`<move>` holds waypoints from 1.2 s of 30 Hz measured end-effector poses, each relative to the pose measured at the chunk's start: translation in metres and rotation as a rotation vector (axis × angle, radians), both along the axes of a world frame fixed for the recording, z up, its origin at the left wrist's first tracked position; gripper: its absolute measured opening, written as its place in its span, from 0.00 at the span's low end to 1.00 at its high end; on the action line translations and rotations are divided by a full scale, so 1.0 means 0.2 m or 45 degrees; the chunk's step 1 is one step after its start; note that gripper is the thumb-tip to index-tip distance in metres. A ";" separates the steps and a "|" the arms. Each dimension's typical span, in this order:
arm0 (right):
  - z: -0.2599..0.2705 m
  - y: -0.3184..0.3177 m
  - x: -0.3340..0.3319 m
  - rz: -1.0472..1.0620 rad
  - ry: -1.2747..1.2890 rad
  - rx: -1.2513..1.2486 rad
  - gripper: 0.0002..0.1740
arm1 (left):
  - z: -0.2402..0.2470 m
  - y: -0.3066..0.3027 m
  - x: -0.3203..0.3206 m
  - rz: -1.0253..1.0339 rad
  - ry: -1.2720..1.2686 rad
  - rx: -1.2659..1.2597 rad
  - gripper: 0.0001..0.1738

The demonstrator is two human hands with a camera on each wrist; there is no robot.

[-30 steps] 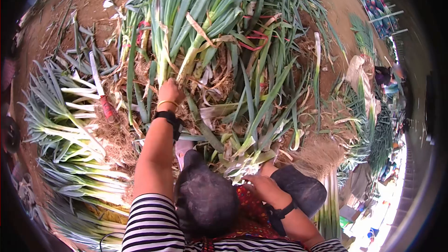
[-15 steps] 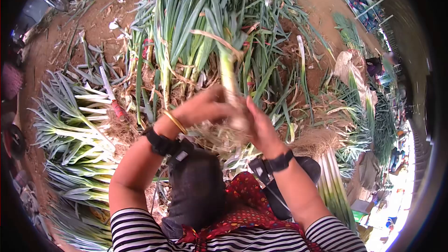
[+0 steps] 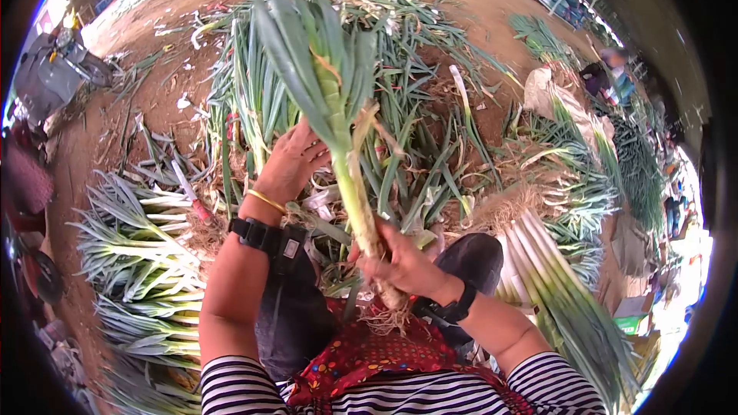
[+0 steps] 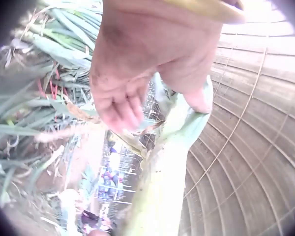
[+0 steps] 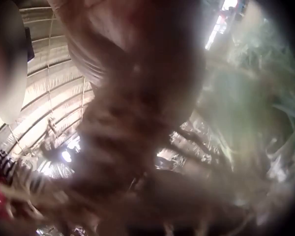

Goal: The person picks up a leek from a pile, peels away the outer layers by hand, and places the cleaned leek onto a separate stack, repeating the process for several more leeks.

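Leek (image 3: 355, 184) stands nearly upright between our two hands, root end down over our lap, green leaves fanning above.

Our right hand (image 3: 400, 265) is wrapped round the pale lower stalk just above the root beard, fingers curled tight. The right wrist view is too blurred to add anything. Our left hand (image 3: 296, 161) is higher, at the point where the white turns green. In the left wrist view its thumb rests against the leaf sheath while the fingers (image 4: 119, 109) hang loosely bent just beside the stalk, not closed on it.

We judge that the step in hand is working on the outer leaves: one hand steadies the stalk and the other feels for a loose sheath. The next move calls for a firm hold at the root end, and for the left fingers to close on a single outer leaf and not the whole fan.

Beyond the left hand lies the big pile of leeks (image 3: 430, 107) on bare earth (image 3: 154, 100). Left of our left arm are fanned leeks with white stalks (image 3: 131, 238), and a red-handled tool (image 3: 191, 194) lies among them. Right of the right hand lies a row of long white stalks (image 3: 538, 253).
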State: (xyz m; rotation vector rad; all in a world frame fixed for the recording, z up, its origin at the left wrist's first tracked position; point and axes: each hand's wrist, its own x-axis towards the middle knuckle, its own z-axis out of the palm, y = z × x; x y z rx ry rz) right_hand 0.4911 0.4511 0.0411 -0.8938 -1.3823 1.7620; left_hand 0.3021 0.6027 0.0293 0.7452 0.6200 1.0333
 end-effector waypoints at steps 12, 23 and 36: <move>-0.02 0.41 0.07 -0.709 -0.255 0.286 0.34 | -0.02 -0.16 0.34 0.150 -0.133 0.097 0.19; -0.11 0.57 -0.06 -1.090 -0.608 0.629 0.15 | -0.12 -0.04 0.30 0.184 -0.226 -0.064 0.19; -0.12 0.43 0.11 -0.757 0.967 -0.506 0.10 | 0.03 -0.05 0.20 0.182 -0.372 0.070 0.23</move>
